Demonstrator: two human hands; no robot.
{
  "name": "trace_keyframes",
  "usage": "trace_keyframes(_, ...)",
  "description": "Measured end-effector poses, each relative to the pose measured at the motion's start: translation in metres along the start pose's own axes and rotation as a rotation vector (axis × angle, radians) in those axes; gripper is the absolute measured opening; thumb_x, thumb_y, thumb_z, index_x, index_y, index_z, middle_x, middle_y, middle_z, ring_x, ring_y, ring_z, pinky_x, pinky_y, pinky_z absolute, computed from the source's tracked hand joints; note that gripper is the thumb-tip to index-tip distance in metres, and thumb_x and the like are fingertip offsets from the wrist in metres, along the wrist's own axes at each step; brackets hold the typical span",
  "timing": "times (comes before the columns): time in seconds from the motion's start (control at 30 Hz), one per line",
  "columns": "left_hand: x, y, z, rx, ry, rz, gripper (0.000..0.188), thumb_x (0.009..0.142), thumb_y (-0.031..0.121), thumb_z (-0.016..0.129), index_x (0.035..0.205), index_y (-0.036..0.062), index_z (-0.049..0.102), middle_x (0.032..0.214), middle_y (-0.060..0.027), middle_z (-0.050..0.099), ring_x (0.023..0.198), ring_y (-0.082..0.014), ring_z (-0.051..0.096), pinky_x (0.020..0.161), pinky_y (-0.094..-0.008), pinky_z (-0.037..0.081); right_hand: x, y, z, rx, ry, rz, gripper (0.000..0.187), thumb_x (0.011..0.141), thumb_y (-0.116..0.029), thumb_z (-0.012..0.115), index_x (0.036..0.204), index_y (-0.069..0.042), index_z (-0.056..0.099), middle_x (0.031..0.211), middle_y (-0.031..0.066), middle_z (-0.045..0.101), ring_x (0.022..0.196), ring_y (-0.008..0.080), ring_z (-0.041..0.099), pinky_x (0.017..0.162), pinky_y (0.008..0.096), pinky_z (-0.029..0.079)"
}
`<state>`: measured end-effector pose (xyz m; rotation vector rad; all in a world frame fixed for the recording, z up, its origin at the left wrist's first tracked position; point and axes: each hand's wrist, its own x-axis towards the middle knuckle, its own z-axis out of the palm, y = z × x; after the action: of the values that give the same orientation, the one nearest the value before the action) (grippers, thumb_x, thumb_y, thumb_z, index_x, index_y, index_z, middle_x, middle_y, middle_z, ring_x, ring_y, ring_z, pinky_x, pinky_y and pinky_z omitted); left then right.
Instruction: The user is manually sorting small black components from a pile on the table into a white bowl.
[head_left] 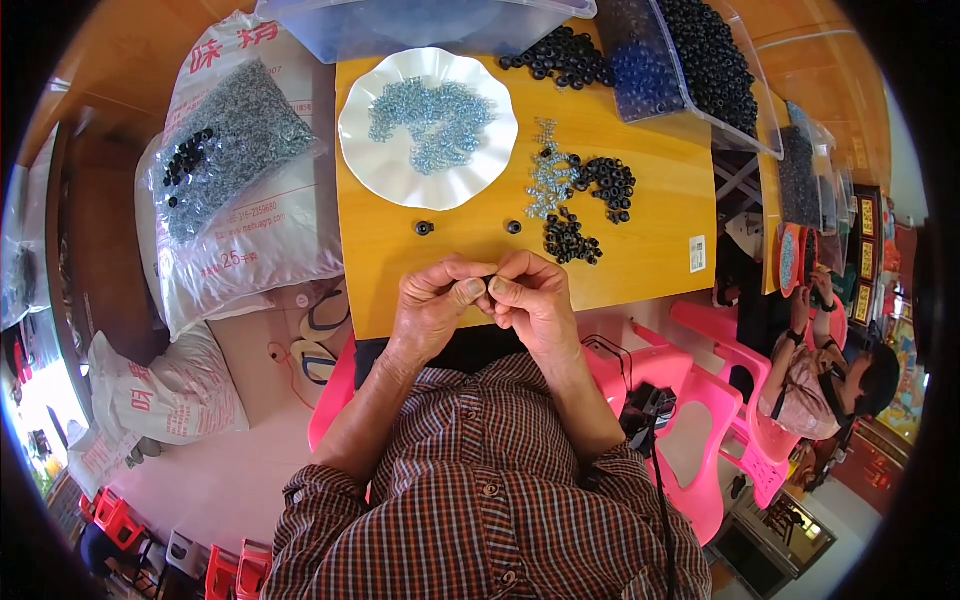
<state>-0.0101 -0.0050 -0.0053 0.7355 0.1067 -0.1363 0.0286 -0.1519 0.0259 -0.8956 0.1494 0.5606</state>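
Left hand [440, 305] and right hand [535, 305] pinch a dark piece [488, 283] over the bench [650, 255], near its front edge. Bare room lies rightward.

Your yellow bench [645, 245] carries a white scalloped plate [360, 150] to your left, two clear bins [430, 35] [640, 105] along its far side, heaps of black rings [610, 185], scattered pale-blue pieces [548, 182], two lone dark pieces [424, 228] [514, 227] nearer you, and a white label [697, 254] towards your right.
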Motion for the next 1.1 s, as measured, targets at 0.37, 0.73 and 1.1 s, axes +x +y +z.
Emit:
trace_keyframes(0.37,0.0000,-0.0011,0.0035,0.115,0.021,0.015,0.029,0.086,-0.001,0.060,0.114,-0.0022,0.060,0.097,-0.0083,0.064,0.081,-0.0153,0.062,0.074,-0.0285,0.052,-0.0052,-0.0056,0.0008,-0.087,0.084,0.041,0.009,0.086,-0.008,0.064,0.085,0.000,0.059,0.071,0.0089,0.062,0.055,0.0117,0.057,0.048,0.0211,0.047)
trace_keyframes(0.73,-0.0001,-0.0044,0.0050,0.093,0.045,0.041,0.029,0.085,-0.003,0.060,0.114,-0.0017,0.060,0.098,-0.0077,0.064,0.080,-0.0145,0.062,0.074,-0.0281,0.052,-0.0083,-0.0026,-0.0064,-0.055,0.043,0.022,0.010,0.087,-0.010,0.064,0.092,-0.002,0.059,0.075,0.0069,0.063,0.059,0.0094,0.059,0.051,0.0182,0.049)
trace_keyframes(1.1,0.0005,-0.0004,0.0070,0.136,0.036,0.039,0.025,0.085,-0.006,0.059,0.110,-0.0022,0.062,0.095,-0.0062,0.063,0.084,-0.0130,0.062,0.077,-0.0268,0.053,-0.0091,-0.0040,0.0004,-0.114,0.062,-0.026,0.010,0.088,-0.009,0.063,0.093,-0.001,0.059,0.077,0.0057,0.063,0.062,0.0080,0.059,0.051,0.0166,0.050)
